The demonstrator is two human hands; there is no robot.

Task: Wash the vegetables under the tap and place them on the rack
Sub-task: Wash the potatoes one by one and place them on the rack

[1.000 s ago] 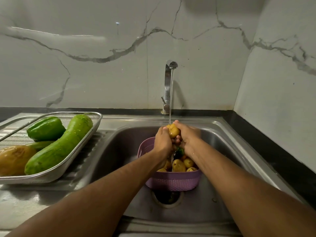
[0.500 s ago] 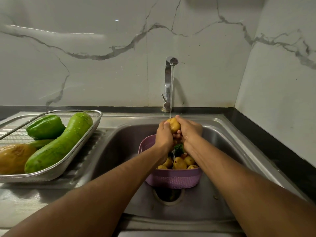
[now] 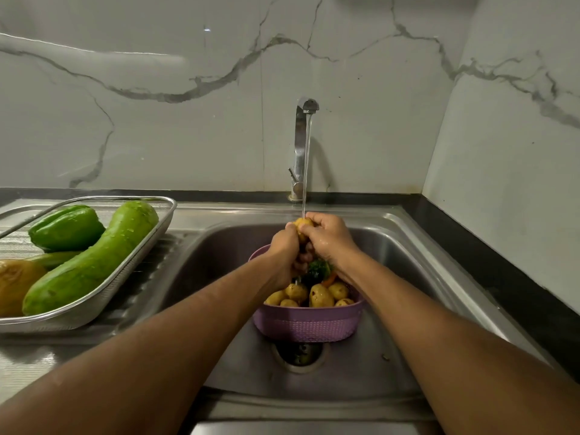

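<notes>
White grey-veined marble walls meet in a corner above black counter edging

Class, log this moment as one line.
step: washing | hands: left and right grip potato | tap: running | rack: holds greens

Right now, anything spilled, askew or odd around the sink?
Nothing stands out. Both hands hold a potato under the tap stream, over the purple basket; washed vegetables lie inside the rack.
</notes>
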